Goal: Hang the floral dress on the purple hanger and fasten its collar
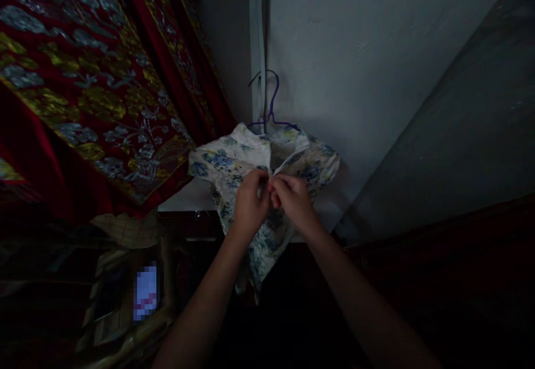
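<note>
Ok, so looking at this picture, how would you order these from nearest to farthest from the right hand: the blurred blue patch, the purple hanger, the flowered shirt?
1. Flowered shirt: touching the right hand, at its fingertips.
2. Purple hanger: just above, at the shirt's neck.
3. Blurred blue patch: off at lower left.

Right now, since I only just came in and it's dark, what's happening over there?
A person has both hands, left and right, pinching the front opening of a floral garment. It hangs on a purple hanger against a pale wall. The neckline is open above the fingers. A red embroidered cloth hangs to the left.
</note>
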A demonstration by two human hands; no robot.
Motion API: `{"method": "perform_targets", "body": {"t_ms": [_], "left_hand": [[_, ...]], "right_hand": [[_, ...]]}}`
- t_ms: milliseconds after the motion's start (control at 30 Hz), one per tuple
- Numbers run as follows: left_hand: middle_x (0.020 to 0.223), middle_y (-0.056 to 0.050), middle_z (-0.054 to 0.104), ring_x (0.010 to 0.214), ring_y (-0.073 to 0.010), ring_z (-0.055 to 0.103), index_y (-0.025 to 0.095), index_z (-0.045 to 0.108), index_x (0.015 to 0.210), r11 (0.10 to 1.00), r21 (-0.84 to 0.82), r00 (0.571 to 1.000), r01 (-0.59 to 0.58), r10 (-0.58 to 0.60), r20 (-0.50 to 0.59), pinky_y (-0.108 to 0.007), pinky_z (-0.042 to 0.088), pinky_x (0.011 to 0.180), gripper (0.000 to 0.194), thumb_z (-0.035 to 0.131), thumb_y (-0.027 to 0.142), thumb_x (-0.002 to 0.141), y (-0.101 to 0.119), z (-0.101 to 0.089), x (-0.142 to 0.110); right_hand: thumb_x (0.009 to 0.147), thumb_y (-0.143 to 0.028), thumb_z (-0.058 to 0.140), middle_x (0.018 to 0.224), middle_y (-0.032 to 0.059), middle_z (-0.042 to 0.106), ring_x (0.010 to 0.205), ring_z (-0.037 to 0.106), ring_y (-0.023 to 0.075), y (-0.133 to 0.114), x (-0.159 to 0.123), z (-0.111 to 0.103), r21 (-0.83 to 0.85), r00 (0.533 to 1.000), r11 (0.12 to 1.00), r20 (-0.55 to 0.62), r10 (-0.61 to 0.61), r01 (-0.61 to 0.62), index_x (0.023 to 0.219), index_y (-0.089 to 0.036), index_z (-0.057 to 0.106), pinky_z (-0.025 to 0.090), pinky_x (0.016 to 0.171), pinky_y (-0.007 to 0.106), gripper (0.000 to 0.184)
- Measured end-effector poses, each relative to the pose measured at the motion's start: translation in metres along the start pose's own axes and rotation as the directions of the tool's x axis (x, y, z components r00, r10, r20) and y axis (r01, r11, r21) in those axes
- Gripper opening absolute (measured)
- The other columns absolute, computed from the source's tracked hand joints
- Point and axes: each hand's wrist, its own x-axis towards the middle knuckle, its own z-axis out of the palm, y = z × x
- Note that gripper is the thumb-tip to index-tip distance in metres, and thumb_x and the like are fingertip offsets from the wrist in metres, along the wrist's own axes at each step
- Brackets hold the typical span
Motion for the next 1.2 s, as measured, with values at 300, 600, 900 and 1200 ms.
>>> {"method": "perform_targets", "body": {"t_ms": [300,600,900,1200], "left_hand": [[0.078,-0.004,0.064,0.074,-0.0203,0.062,0.019,0.057,0.083,0.998,0.039,0.998,0.051,-0.052,0.018,-0.031,0.046,0.071,0.008,0.055,0.017,0.091,0.016,0.01,0.012],[0.1,-0.005,0.07,0.091,-0.0183,0.068,0.023,0.053,0.133,0.973,-0.215,0.991,-0.086,0.061,-0.12,-0.033,0.054,0.085,0.038,0.06,0.024,0.096,0.047,-0.034,0.024],[0.085,-0.002,0.072,0.078,-0.017,0.068,0.022,0.07,0.09,0.985,-0.065,0.987,-0.158,0.156,-0.021,-0.029,0.054,0.073,0.004,0.068,0.019,0.09,0.049,-0.052,0.03],[0.083,-0.001,0.073,0.075,-0.0132,0.07,0.019,0.071,0.092,0.858,-0.483,0.959,0.173,-0.26,-0.117,-0.021,0.056,0.069,0.009,0.076,0.02,0.084,0.047,-0.029,0.008]], "right_hand": [[0.073,-0.021,0.057,0.038,-0.0069,0.043,0.033,0.031,0.0037,-0.071,0.046,-0.002,0.136,0.986,0.988,-0.138,0.093,-0.074,0.051,-0.018,0.053,0.017,0.034,0.017,0.023],[0.078,-0.034,0.059,0.048,-0.006,0.049,0.039,0.042,0.0064,-0.058,0.0,-0.009,0.099,0.992,0.988,-0.059,-0.112,0.117,0.06,-0.02,0.055,0.029,0.039,0.019,0.023],[0.088,-0.037,0.057,0.049,-0.0052,0.049,0.042,0.045,0.0095,-0.033,-0.022,-0.004,0.038,0.989,0.99,-0.061,-0.135,0.138,0.066,-0.021,0.057,0.034,0.043,0.021,0.028],[0.094,-0.04,0.059,0.05,-0.0046,0.051,0.045,0.046,0.0102,-0.011,-0.038,0.001,0.076,0.992,0.993,-0.099,-0.084,0.091,0.07,-0.02,0.059,0.036,0.045,0.021,0.031]]}}
